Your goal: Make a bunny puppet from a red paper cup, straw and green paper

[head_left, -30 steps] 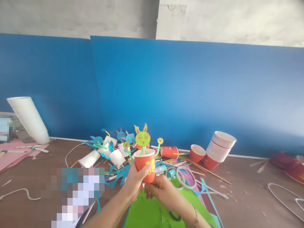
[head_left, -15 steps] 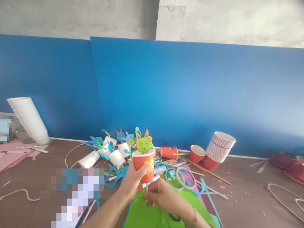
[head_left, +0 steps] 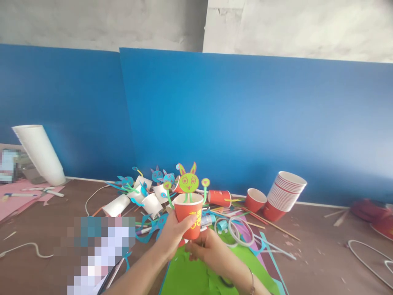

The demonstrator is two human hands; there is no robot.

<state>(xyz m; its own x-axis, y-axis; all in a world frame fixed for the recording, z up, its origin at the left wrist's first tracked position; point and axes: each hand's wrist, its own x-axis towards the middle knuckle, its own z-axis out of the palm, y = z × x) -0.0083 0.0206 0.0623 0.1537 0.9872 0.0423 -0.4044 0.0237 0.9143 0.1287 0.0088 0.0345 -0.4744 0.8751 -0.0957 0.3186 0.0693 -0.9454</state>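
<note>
My left hand (head_left: 175, 233) is closed around a red paper cup (head_left: 188, 223) with yellow lettering, held upright in front of me. Above its rim stands a green paper rabbit face (head_left: 188, 182) with pink-edged ears. Green straw arms rise on both sides, each tipped with a round green paper piece, such as the right one (head_left: 205, 182). Just under the cup's base, my right hand (head_left: 204, 248) is closed in a pinch on the thin stick running into the cup; the stick itself is mostly hidden now. Green paper (head_left: 184, 274) lies beneath both hands.
White cups with blue paper faces (head_left: 152, 205) lie heaped behind my left hand. Rolls of tape (head_left: 241, 231), straws and sticks cover the right middle. A stack of red cups (head_left: 284, 196) stands at the right, a white cup stack (head_left: 41, 155) leans at the left, before a blue partition (head_left: 230, 114).
The rabbit face and its straw arms have risen higher out of the cup, the arms spreading wider. The stick visible below the cup has slid up, and my right hand is closer to the base.
</note>
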